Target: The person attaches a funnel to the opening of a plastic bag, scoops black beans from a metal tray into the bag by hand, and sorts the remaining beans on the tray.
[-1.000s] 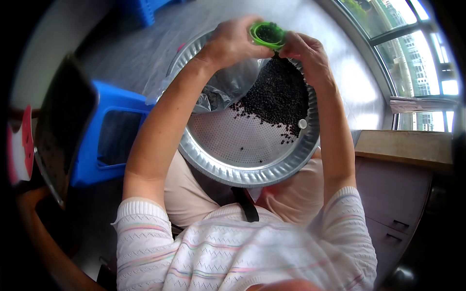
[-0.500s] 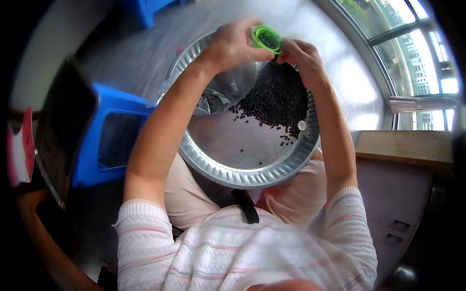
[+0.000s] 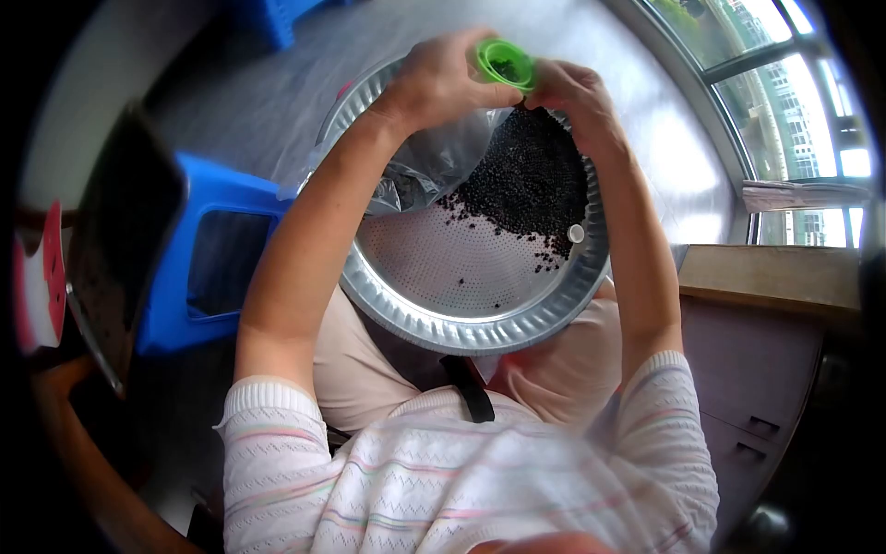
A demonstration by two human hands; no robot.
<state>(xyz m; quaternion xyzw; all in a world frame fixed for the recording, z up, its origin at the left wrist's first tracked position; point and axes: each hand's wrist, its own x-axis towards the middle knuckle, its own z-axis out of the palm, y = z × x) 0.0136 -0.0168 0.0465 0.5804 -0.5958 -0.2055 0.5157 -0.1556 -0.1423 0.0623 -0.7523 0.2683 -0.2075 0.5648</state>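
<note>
My left hand (image 3: 438, 78) is closed round a small bright green funnel-like cup (image 3: 505, 63) above the far side of a round metal tray. Some small black beads show inside the cup. Fingers bent together, my right hand (image 3: 577, 97) is against the cup's right side; what it grips there is hidden. Below the hands, a heap of black beads (image 3: 535, 175) covers the far right of the perforated metal tray (image 3: 452, 332). A clear plastic bag (image 3: 429, 166) lies in the tray's left part, under my left forearm.
A small white cap (image 3: 576, 234) lies at the heap's right edge. The tray rests over my lap. To the left stands a blue plastic stool (image 3: 166, 305); a cabinet (image 3: 752, 369) and a window (image 3: 775, 111) are on the right.
The level of black beads in the green cup has dropped, and more of its inner wall shows. Both hands have stayed in nearly the same place.
</note>
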